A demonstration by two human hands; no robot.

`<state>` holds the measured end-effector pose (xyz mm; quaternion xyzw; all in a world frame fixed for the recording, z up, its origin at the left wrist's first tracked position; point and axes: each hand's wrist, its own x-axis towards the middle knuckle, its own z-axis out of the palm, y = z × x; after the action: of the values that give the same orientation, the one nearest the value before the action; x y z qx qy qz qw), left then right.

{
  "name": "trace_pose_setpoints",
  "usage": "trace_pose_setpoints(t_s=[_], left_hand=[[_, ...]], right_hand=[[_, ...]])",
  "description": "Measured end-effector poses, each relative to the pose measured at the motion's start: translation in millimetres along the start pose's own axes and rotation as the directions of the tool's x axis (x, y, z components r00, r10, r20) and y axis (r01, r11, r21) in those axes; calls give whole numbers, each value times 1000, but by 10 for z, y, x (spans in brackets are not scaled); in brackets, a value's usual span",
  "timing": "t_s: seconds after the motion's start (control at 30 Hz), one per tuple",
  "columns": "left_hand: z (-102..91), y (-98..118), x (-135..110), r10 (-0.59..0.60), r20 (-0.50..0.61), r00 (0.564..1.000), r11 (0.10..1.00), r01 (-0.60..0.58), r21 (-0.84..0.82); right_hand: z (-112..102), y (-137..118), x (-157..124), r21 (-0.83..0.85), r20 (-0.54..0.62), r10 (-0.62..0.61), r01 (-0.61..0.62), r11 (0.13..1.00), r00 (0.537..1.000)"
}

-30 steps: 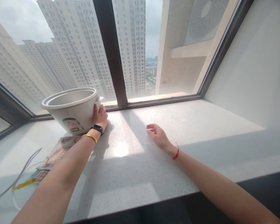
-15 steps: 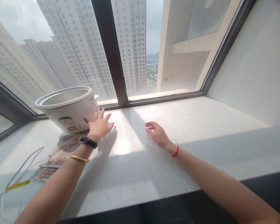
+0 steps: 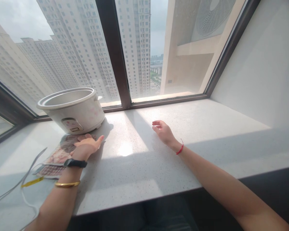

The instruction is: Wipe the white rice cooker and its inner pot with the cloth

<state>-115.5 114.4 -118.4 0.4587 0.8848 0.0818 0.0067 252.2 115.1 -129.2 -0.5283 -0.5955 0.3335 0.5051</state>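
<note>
A white rice cooker (image 3: 89, 112) without a lid stands at the left by the window, with a control panel on its front. Partly beneath its front edge lies a patterned cloth (image 3: 56, 157), brown and pinkish. My left hand (image 3: 86, 144) is over that cloth, just in front of the cooker, fingers spread and thumb out; whether it touches the cloth I cannot tell. It wears a black wristband and a gold bangle. My right hand (image 3: 164, 131) hovers near the middle of the pale sill (image 3: 125, 173), fingers loosely curved with nothing visible in them. A red string bracelet circles its wrist.
A grey-white cord (image 3: 26, 175) with a yellow tag (image 3: 32, 182) runs along the left side. Dark window frames (image 3: 115, 57) border the sill at the back, and a white wall (image 3: 262, 73) closes it on the right. The sill's front edge drops to a dark area.
My left hand has drawn back and down from the cooker's side to over the cloth. The cord and tag have shifted to the right. My right hand has barely moved.
</note>
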Motion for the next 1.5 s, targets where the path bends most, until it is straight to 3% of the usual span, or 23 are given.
trace_pose_setpoints(t_s=[0.17,0.33,0.4,0.47,0.53,0.63,0.7,0.73,0.8,0.93,1.03,1.23,1.5], left_hand=[[104,-18,35,-26,-51,998,996,22,-89],[52,75,-64,-34,-99,995,987,18,-158],[-4,124,-145,0,-93,996,991,-12,-134],[-59,170,-239,100,-143,985,987,-117,-114],[-97,211,-324,276,-259,926,938,-318,-137],[-115,249,-399,538,-398,743,720,-651,-242],[-110,254,-417,616,-430,660,582,-749,-316],[-104,249,-421,629,-434,645,545,-764,-345],[-91,229,-421,612,-434,661,534,-750,-389],[-52,177,-390,472,-412,780,590,-626,-509],[-16,152,-351,391,-394,832,589,-555,-587],[-12,142,-354,373,-392,841,585,-541,-605],[-54,184,-407,318,-407,856,589,-515,-623]], right_hand=[[-7,-8,24,5,-23,10,-9,1000,1000],[-20,-26,32,9,-30,11,-10,1000,999],[-27,-26,33,10,-34,8,-8,1000,999],[-34,-25,32,11,-42,5,-4,1000,999],[-43,-23,33,10,-54,-1,2,1000,999],[-80,-18,49,10,-82,-11,12,1000,997],[-132,-11,77,10,-119,-16,17,1000,993],[-165,-6,98,9,-143,-17,18,1000,990],[-240,8,149,4,-196,-21,22,1000,980],[-367,57,249,12,-317,-21,26,1000,948],[-412,102,292,30,-365,24,-14,999,931],[-426,117,285,23,-360,52,-47,999,931],[-317,49,178,-43,-290,-7,-6,999,957]])
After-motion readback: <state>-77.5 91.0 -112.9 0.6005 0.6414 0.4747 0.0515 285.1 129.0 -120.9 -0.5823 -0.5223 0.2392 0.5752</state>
